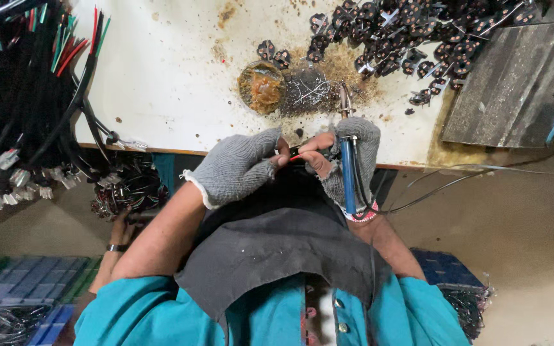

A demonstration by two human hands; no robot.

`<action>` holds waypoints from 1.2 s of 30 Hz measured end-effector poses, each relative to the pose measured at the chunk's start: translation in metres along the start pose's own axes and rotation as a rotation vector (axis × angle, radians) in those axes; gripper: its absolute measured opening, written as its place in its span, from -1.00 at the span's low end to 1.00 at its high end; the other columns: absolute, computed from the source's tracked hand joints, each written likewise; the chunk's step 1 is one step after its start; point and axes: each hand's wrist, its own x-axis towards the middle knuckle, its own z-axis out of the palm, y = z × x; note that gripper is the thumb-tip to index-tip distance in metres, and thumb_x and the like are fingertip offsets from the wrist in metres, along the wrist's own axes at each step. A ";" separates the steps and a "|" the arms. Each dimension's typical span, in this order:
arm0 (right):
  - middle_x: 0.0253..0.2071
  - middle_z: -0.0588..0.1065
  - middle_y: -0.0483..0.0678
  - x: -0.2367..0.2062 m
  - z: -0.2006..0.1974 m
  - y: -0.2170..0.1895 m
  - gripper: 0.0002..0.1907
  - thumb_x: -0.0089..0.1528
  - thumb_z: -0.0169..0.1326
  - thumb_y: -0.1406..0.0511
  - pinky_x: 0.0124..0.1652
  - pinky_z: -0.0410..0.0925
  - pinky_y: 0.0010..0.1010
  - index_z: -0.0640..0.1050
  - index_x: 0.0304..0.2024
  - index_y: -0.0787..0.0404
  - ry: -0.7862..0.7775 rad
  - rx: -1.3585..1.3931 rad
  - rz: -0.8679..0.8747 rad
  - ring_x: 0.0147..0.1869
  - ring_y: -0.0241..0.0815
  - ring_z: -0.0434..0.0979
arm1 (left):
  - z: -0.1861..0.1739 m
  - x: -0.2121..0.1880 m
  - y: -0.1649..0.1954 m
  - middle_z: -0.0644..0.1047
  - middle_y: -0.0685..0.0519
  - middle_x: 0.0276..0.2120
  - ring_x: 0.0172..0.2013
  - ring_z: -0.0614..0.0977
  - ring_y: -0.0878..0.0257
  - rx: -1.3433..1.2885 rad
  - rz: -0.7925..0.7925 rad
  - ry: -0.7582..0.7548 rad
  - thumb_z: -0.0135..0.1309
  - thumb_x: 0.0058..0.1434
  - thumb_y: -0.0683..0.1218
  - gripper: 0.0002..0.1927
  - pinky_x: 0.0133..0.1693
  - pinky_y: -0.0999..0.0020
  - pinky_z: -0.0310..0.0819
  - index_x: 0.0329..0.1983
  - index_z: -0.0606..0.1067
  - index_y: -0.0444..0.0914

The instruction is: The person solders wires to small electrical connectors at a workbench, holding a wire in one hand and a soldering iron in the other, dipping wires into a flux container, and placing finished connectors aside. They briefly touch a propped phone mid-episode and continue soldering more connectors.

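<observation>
stained white table (168, 77) behind; gloved left hand (235, 166) pinches what looks like a red wire (295, 157); right hand (347, 160) grips a blue soldering iron (349, 173).

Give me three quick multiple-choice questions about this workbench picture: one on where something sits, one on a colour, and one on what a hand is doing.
1. Where is the pile of small black parts?
A. At the far right of the white table
B. In the person's lap
C. On the floor by the blue crate

2. What colour are the fingerless gloves?
A. Yellow
B. Grey
C. Black

3. What is the right hand doing?
A. Resting flat and empty
B. Gripping a blue-handled soldering iron
C. Hanging off the table

Answers:
1 A, the parts lie heaped along the table's far right edge, beyond the brown paste tin.
2 B, both gloves are grey knit; see the left hand.
3 B, the fingers wrap the blue handle, tip pointing away from the person.
</observation>
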 end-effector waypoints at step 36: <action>-0.36 0.59 -0.04 -0.011 0.016 0.007 -0.85 0.27 0.31 0.40 -0.18 0.43 -0.46 0.61 -0.37 0.31 0.008 0.171 0.146 -0.25 -0.23 0.61 | 0.029 -0.008 -0.020 0.51 -0.03 -0.34 -0.28 0.61 -0.08 0.068 0.216 0.287 0.15 0.24 -0.07 -0.87 -0.25 0.12 0.48 -0.25 0.44 -0.16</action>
